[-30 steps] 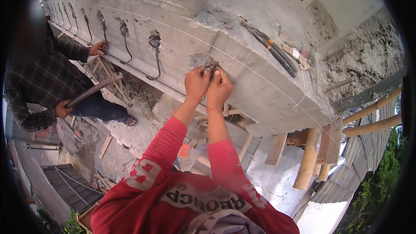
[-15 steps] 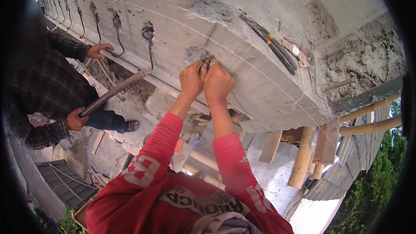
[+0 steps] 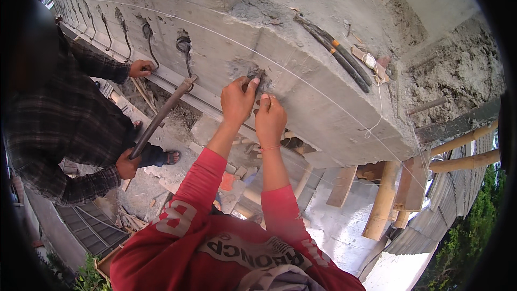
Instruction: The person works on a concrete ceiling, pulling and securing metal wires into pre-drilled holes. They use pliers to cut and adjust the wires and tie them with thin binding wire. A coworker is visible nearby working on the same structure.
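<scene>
Dark, slender steel bar [image 3: 260,78] at a rough chipped recess in a grey concrete beam [image 3: 318,110], attended by two bare hands.

Bar: at the recess, below a taut white string [image 3: 215,33]. Left hand [image 3: 237,101]: nearly closed, thumb and fingertips pinched on the bar. Right hand [image 3: 271,120]: just below and to the right, fingers curled, thumb raised beside them; whether it grips anything, cannot tell. Leftward along the beam: row of dark hooked steel bars [image 3: 184,44]; co-worker in dark plaid shirt [image 3: 48,113], one hand grasping a long brownish-grey pipe [image 3: 160,116]. On the beam's top: long-handled tool with black handles banded orange [image 3: 353,63]; small wound bundle of white string [image 3: 369,60].
</scene>
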Tool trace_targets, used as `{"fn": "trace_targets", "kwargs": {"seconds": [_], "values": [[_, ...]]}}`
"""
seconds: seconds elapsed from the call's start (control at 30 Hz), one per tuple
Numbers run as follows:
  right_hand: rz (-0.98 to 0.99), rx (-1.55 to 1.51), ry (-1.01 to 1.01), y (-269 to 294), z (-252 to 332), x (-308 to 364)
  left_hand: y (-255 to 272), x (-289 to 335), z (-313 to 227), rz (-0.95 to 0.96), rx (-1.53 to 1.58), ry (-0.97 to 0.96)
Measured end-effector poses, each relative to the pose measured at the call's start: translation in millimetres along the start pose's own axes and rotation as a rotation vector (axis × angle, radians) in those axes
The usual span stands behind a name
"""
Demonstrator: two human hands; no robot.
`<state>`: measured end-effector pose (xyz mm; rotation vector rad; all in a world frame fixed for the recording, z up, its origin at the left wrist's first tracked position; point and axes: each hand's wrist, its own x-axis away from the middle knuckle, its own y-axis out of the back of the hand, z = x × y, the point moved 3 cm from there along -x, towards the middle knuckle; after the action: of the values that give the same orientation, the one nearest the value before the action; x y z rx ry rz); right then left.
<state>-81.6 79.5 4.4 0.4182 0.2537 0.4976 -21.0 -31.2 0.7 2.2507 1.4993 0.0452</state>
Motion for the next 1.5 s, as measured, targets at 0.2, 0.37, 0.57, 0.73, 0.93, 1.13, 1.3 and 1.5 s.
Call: {"fn": "trace_targets", "kwargs": {"seconds": [0.2, 0.37, 0.57, 0.73, 0.93, 1.13, 1.3, 1.5], "values": [[0.217, -0.475, -0.314, -17, -66, -14, 5, -7, -1, 0.047, -0.085, -0.005], [0.314, -0.343, -0.158, -24, -67, -18, -1, -4, 0, -0.15, -0.154, -0.216], [0.038, 0.05, 0.36, -34, -60, -10, -9, -5, -3, -0.042, -0.151, -0.137], [0.069, 0.014, 0.28, -30, -47, -7, 2, -1, -9, -0.008, -0.252, -0.26], [0.064, 0.114, 0.388, -31, -60, -11, 3, 9, -12, -0.017, -0.334, -0.204], [0.183, 0.048, 0.224, -26, -52, -10, 2, 0, -15, 0.039, -0.4, -0.112], [0.145, 0.04, 0.306, -29, -54, -12, 7, -6, -10, 0.091, -0.329, -0.217], [0.111, 0.063, 0.337, -33, -63, -18, 3, -2, -6, 0.213, 0.099, 0.022]]}}
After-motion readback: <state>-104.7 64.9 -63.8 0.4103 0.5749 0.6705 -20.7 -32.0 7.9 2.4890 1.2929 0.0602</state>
